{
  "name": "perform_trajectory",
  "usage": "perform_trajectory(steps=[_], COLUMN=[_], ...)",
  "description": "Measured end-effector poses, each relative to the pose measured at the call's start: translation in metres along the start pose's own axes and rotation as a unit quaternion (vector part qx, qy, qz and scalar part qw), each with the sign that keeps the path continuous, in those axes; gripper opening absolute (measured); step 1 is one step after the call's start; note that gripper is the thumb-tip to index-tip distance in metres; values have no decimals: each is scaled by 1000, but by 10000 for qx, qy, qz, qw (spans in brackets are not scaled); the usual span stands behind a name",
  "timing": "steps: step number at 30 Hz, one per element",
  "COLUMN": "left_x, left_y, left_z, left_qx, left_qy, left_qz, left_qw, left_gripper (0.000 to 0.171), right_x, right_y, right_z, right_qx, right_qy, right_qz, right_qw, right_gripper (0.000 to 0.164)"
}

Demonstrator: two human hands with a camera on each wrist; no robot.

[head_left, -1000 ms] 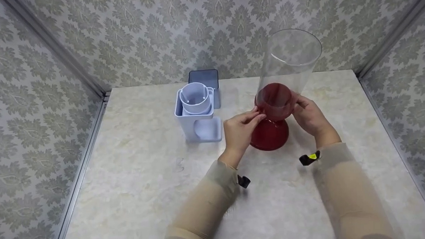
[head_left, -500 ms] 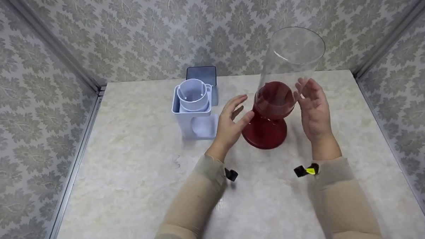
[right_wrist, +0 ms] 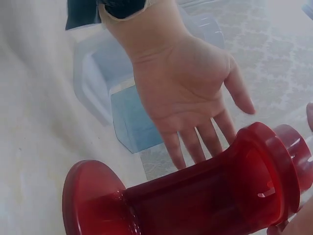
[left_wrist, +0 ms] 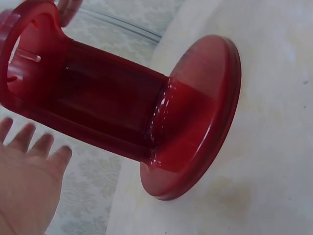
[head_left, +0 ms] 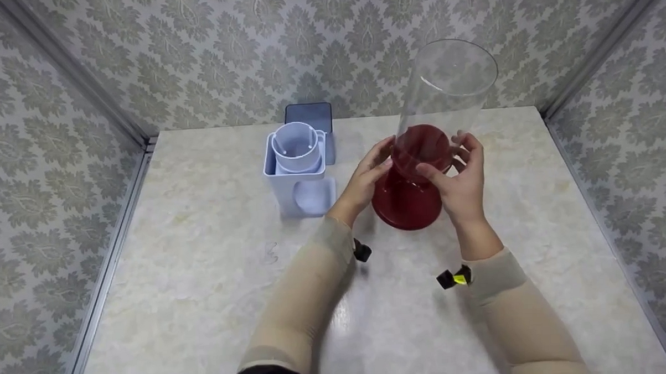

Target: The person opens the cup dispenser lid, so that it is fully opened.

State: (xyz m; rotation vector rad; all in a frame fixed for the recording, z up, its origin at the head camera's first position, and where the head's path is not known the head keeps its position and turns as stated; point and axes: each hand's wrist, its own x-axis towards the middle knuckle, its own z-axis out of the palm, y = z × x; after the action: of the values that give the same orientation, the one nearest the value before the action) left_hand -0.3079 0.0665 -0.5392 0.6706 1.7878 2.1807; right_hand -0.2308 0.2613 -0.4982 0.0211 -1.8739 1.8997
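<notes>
A red pedestal stand (head_left: 408, 206) with a round foot stands on the table, a tall clear cylinder (head_left: 446, 89) rising from its wide collar (head_left: 422, 145). My left hand (head_left: 360, 181) is at the collar's left side, thumb in front; the right wrist view shows this hand (right_wrist: 183, 93) with fingers straight behind the stand. On the other side my right hand (head_left: 461, 188) has its thumb over the collar's front and its fingers spread along the right side. The left wrist view shows the right hand (left_wrist: 29, 176) with palm and fingers spread just below the collar.
Left of the stand, a pale blue plastic holder (head_left: 280, 194) with a round cup (head_left: 295, 147) on top stands on the table (head_left: 202, 258). A translucent dark blue box (head_left: 309, 116) is behind it. Patterned panels (head_left: 328, 49) close off the back and sides.
Both hands have let go of the collar, spread apart, and come back close around it, the right thumb now in front. The stand and cylinder appear to stay in place.
</notes>
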Motion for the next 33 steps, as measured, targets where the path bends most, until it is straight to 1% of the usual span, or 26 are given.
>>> perform_trajectory(steps=[4, 7, 12, 16, 20, 23, 26, 29, 33], left_x=[-2, -4, -10, -16, -21, -25, -28, -30, -36], left_y=[-2, -2, 0, 5, 9, 11, 11, 11, 10], left_z=[0, 3, 10, 20, 28, 33, 38, 45, 56], left_qx=[-104, -104, -19, 117, 252, 225, 186, 206, 368], left_qy=[-116, -61, 175, 451, 771, 945, 1118, 1328, 1657], left_qz=[-164, -99, 70, 83, -30, -97, -74, -13, 26], left_qw=[9997, 9999, 9998, 9989, 9967, 9952, 9935, 9909, 9855], left_gripper=[65, 65, 63, 65, 68, 70, 70, 71, 74], right_x=[1, 4, 12, 22, 32, 39, 47, 54, 64], right_y=[2, 4, 5, 8, 10, 14, 18, 21, 23], right_z=[-1, -4, -14, -27, -40, -46, -50, -55, -62], right_qx=[-106, -92, 19, 245, 503, 693, 909, 1139, 1256], right_qy=[-49, -147, -539, -955, -1344, -1568, -1792, -2080, -2599], right_qz=[-52, -98, 49, 232, 348, 417, 488, 541, 543], right_qw=[9999, 9998, 9985, 9949, 9890, 9843, 9784, 9700, 9559], right_gripper=[90, 91, 98, 102, 105, 108, 108, 102, 88])
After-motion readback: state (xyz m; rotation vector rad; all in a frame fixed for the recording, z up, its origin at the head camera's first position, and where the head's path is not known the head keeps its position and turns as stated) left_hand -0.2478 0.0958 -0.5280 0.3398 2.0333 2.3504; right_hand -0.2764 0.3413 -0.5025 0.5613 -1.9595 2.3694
